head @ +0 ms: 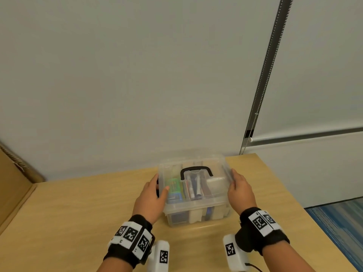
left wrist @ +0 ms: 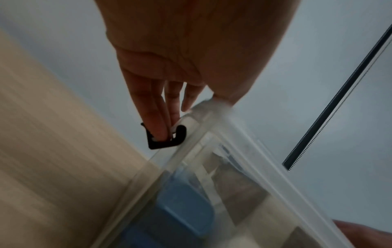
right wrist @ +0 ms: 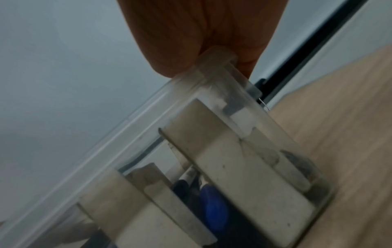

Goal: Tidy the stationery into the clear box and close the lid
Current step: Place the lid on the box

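The clear box is set on the counter, near the wall, with its lid laid on top and stationery seen through the plastic. The lid's left edge is gripped by the left hand, thumb on top and fingers reaching down to a black clip. The lid's right edge is pinched by the right hand. A black handle is seen on the lid.

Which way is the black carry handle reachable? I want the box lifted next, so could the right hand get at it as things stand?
Probably yes. The black handle lies exposed on top of the lid, nothing over it. The right hand grips the lid's right edge close by; it must let go first.
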Demonstrator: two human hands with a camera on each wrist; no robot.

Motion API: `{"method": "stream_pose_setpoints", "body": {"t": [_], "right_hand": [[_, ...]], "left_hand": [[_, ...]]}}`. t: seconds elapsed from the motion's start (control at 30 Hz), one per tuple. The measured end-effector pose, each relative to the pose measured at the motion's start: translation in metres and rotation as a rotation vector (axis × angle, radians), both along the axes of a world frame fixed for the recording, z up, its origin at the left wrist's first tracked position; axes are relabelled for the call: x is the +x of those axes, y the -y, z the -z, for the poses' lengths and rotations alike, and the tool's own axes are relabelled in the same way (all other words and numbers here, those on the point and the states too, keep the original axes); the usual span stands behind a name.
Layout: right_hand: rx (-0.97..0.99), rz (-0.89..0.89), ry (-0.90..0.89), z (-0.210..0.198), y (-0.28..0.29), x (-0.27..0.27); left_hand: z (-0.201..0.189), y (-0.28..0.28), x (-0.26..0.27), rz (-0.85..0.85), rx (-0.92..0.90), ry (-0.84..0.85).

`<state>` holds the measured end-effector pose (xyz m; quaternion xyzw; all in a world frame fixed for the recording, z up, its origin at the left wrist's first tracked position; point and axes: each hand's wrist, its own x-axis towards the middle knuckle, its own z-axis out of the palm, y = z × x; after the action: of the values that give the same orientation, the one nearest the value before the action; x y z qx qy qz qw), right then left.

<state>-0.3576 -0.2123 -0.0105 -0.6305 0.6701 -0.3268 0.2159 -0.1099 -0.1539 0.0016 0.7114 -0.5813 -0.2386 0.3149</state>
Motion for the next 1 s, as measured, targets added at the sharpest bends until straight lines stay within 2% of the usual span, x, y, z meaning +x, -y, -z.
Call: {"method": "stream_pose_setpoints", "body": {"t": [0.17,0.33,0.37,0.47,0.53,0.6,0.73,0.87,0.9,1.0], "right_hand": [[0.021,-0.032,-0.123,0.001,0.004,0.005],[0.111,-0.055,-0.375,-0.017,0.006,0.015],[0.141,-0.054,-0.386,-0.018,0.006,0.018],[0.188,-0.024,-0.329,-0.013,0.009,0.023],[0.187,-0.015,-0.313,-0.010,0.010,0.022],[0.182,-0.024,-0.307,-0.008,0.010,0.021],[0.191,-0.050,-0.316,-0.006,0.013,0.019],[0.200,-0.058,-0.308,-0.005,0.015,0.018],[0.201,-0.057,-0.302,-0.004,0.015,0.017],[0.200,-0.054,-0.291,-0.003,0.016,0.016]], "left_hand": [[0.004,0.004,0.002,0.026,0.019,-0.030],[-0.001,0.008,0.005,-0.061,0.090,0.011],[-0.002,0.008,0.005,-0.078,0.111,-0.009],[-0.002,0.010,0.010,-0.094,0.200,-0.228],[-0.001,0.009,0.012,-0.087,0.276,-0.285],[0.002,0.008,0.016,-0.066,0.280,-0.274],[0.002,0.004,0.013,-0.007,0.119,-0.256],[0.001,0.002,0.007,-0.009,0.022,0.091],[0.001,0.003,0.006,-0.006,0.029,0.127],[-0.002,0.012,0.004,-0.034,0.107,0.037]]}}
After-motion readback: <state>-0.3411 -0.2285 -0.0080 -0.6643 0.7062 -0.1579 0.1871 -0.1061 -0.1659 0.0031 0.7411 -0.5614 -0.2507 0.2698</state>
